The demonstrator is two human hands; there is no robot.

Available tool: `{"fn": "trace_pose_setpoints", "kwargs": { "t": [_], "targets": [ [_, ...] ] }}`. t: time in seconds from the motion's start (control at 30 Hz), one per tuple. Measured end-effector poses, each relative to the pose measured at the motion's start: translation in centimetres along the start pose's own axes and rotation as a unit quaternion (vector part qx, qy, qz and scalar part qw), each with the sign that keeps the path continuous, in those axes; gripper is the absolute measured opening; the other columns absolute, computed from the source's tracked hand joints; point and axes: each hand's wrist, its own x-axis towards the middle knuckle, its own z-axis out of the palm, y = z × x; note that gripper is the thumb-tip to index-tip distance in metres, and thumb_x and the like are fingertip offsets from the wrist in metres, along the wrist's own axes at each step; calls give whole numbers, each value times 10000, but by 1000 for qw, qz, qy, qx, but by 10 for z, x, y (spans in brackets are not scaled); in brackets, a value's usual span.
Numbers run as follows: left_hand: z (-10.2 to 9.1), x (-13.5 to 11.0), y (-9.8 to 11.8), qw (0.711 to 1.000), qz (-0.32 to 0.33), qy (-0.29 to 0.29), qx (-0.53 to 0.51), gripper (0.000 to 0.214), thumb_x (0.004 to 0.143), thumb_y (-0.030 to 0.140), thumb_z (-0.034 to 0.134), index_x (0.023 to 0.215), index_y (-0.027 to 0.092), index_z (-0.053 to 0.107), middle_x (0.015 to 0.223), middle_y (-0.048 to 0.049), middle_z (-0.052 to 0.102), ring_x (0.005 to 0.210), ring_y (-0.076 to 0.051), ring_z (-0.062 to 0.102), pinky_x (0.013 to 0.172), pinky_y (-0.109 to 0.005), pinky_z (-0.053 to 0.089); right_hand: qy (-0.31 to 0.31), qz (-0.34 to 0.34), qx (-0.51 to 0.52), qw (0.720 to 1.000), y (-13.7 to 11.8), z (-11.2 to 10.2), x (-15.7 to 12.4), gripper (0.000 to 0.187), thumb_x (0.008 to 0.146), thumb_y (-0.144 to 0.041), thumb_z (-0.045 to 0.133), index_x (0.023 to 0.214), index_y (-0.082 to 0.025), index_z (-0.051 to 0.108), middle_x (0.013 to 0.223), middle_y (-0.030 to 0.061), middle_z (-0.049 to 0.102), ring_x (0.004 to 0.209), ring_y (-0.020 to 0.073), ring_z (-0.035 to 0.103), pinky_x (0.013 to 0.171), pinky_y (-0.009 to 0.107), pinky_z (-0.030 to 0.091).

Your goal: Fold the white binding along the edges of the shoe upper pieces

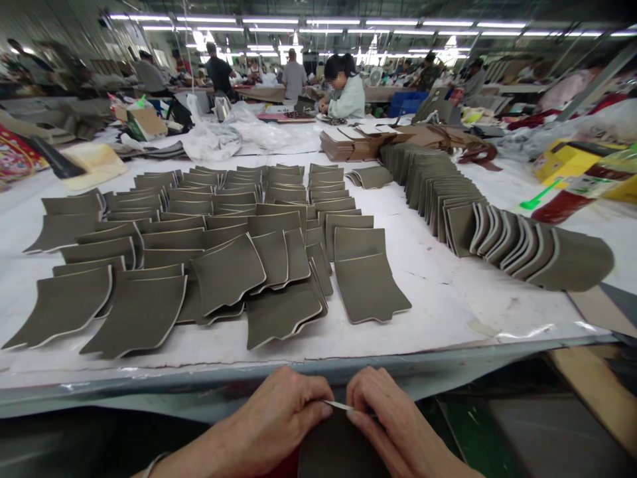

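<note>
Held panel (343, 446), dark olive-grey w/ a pale edge, is nearest the cam: bottom ctr, just in front of the table (442, 322), lower part cut off by the frame. L hand (286, 408) grasps its upper edge on the L, thumb & bent fingers pinching; R hand (381, 405) grips it likewise on the R, fingers curled over, thumb at the edge. Short strip of pale edge shows in the gap btwn them; hands are near each other, not touching. L wrist has a thin bracelet (155, 463).

White tabletop carries loose panels (229, 272) of same colour, curved & pale-edged, in several overlapping columns, L to ctr; nearest ones lie a bit askew, some on top of others. Further R, a long row of panels (442, 192) stands packed face to face, running back; its near end leans over w/ pale edges showing.

Behind: brown stack (348, 147) at back ctr, clear plastic (213, 138) to its L, black object (57, 159) by a yellowish block (97, 166) far L. Far R: yellow box (557, 159), w/ bottle (572, 199) of red contents & green item (540, 194) near it.

Bkgd: co-worker (352, 99) in pale top, head bent; blue crate (405, 103) to the R; several other people further back, strip lights (269, 20) overhead.
</note>
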Motion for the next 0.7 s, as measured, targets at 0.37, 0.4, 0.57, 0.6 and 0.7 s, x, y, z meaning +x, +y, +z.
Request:
{"fn": "trace_pose_setpoints", "kwargs": {
  "t": [0.37, 0.4, 0.57, 0.6, 0.7],
  "targets": [
    [14, 5, -5, 999, 49, 8, 9, 194, 921, 194, 539, 807, 204, 696, 712, 52, 645, 673, -103, 586, 623, -189, 338, 38, -23, 12, 999, 9, 8, -7, 168, 943, -117, 488, 802, -206, 469, 825, -5, 576, 780, 146, 499, 715, 272, 388],
    [14, 6, -5, 999, 50, 9, 15, 197, 927, 201, 537, 808, 205, 694, 714, 52, 645, 674, -103, 588, 625, -191, 338, 44, -19, 19, 999, 9, 8, -8, 155, 926, -112, 513, 807, -205, 477, 823, -7, 578, 781, 145, 506, 718, 271, 391],
    [16, 6, -4, 997, 61, 5, 40, 223, 947, 207, 509, 798, 199, 675, 731, 34, 655, 691, -117, 612, 627, -208, 343, 33, 65, 54, 996, 8, 2, -10, 218, 807, -58, 626, 941, -194, 519, 897, 5, 614, 836, 154, 548, 745, 273, 406],
    [17, 6, -4, 997, 65, 7, 42, 238, 952, 213, 499, 785, 196, 667, 729, 29, 650, 683, -119, 608, 622, -211, 344, 21, 70, 55, 996, 7, 1, -8, 238, 800, -61, 646, 960, -191, 528, 910, 7, 624, 846, 157, 551, 752, 276, 402],
    [19, 6, -6, 996, 73, 16, 46, 260, 957, 227, 483, 763, 192, 652, 720, 21, 639, 667, -122, 592, 617, -217, 343, -10, 44, 22, 999, 6, 0, -4, 96, 864, -133, 650, 914, -189, 590, 891, 6, 642, 849, 161, 546, 766, 292, 369]
  ]
}}
